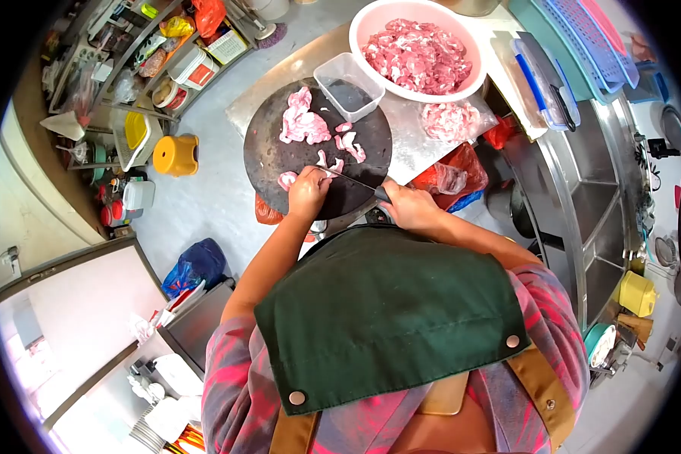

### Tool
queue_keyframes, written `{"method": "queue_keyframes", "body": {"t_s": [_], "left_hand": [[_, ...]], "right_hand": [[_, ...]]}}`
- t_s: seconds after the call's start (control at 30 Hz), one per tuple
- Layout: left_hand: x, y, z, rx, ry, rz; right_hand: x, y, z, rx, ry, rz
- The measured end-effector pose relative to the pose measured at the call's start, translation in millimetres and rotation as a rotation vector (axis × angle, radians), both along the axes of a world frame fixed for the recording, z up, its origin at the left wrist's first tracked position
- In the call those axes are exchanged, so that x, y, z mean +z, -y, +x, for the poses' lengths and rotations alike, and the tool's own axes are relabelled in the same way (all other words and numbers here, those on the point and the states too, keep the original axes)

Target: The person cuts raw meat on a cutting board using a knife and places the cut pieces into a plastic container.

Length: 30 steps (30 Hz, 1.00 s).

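Note:
A kitchen knife [353,181] is gripped by its dark handle in my right hand [412,206], its blade pointing left across the round dark chopping board [268,170]. My left hand [309,192] is closed over a small strip of raw meat [331,162] near the blade's tip, fingers bent down at the board. Beside that hand lies another small piece of meat [287,180]. A larger pale pink lump of meat [303,119] sits farther back, with cut pieces [350,144] to its right. At the board's far edge stands a clear plastic container [349,87].
A large pink basin [478,76] full of cut meat stands behind the board. A bag of pale meat [450,121] lies beside it. Right are a lidded box [545,83], stacked baskets [583,38] and metal sinks [605,197]. A yellow stool [176,155] is on the floor at left.

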State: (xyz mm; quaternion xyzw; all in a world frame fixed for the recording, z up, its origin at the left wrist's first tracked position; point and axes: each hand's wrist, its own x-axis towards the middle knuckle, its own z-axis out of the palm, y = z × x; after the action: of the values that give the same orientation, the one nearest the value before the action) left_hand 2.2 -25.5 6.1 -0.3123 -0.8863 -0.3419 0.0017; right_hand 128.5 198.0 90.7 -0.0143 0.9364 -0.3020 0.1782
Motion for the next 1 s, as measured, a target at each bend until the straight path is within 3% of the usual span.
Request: {"method": "queue_keyframes", "body": {"t_s": [0.23,0.47,0.53,0.63,0.7,0.87,1.0], "left_hand": [[-4,-1,1,-0.003,-0.048,0.016],[-4,-3,-4,-0.123,-0.014,0.028],[2,4,1,-0.102,0.053,0.040],[27,20,2,0.054,-0.131,-0.165],[25,38,2,0.043,-0.154,-0.189],[15,54,1,-0.015,-0.051,-0.153],[35,61,3,0.025,-0.037,-0.284]], "right_hand": [[-9,5,-1,0.006,-0.031,-0.016],[-24,53,-75,-0.022,-0.049,-0.023],[-24,48,-68,-0.027,-0.044,-0.032],[-6,11,-34,-0.067,0.100,-0.013],[-5,-2,-20,-0.151,0.067,-0.037],[-3,6,-6,0.020,0.043,-0.028],[-8,10,-2,-0.054,0.002,0.014]]}}
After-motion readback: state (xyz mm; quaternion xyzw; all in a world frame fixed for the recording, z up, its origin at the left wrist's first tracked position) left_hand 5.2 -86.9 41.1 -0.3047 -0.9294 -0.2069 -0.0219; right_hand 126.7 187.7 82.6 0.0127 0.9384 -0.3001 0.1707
